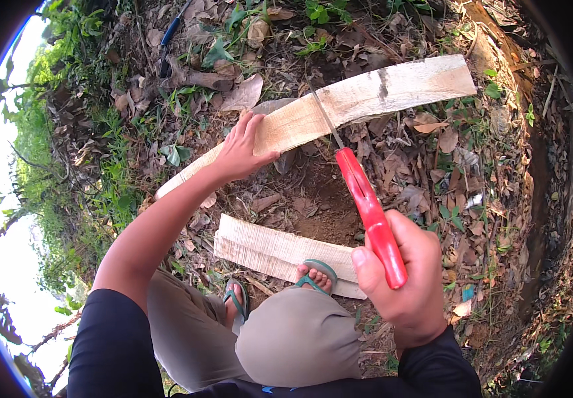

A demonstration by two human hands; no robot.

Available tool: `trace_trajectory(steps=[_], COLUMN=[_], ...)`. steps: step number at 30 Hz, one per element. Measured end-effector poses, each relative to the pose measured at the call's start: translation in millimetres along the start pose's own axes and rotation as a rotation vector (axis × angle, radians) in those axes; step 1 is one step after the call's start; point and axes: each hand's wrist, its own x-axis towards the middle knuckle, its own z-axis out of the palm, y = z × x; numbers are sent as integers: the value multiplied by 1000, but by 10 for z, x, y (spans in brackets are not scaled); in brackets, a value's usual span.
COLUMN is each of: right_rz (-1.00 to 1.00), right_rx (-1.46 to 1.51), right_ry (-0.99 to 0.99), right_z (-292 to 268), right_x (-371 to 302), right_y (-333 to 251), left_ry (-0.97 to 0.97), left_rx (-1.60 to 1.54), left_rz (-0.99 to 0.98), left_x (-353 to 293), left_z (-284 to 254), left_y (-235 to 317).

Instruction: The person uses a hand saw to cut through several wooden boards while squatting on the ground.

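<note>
One long plank, upper centre of frame, saw blade across it. Left hand flat on plank, fingers spread; right hand closed round red handle. Plank likely stiff, rough, heavyish: hold edges, clear of blade.

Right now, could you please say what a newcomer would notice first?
Probably the glossy red saw handle in the right hand, right of centre, its thin blade crossing the long, pale wooden plank above. The left hand rests on that plank, left of the blade. Below, a green-sandalled foot partly covers a shorter pale wooden board.
</note>
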Motion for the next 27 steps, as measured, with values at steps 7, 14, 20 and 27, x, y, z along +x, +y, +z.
trace_trajectory(steps=[7, 14, 20, 27], right_rz=[52, 43, 76, 56], right_rx=[-106, -143, -206, -278], right_ry=[13, 154, 171, 310], right_z=[51, 390, 704, 870], right_x=[109, 198, 277, 219], right_y=[-358, -482, -573, -629], left_ry=[-4, 65, 99, -150], left_rx=[-81, -150, -459, -679], left_rz=[157, 109, -28, -220], left_x=[-4, -198, -861, -2318], left_z=[-248, -362, -324, -324], left_y=[-170, -813, -687, 576])
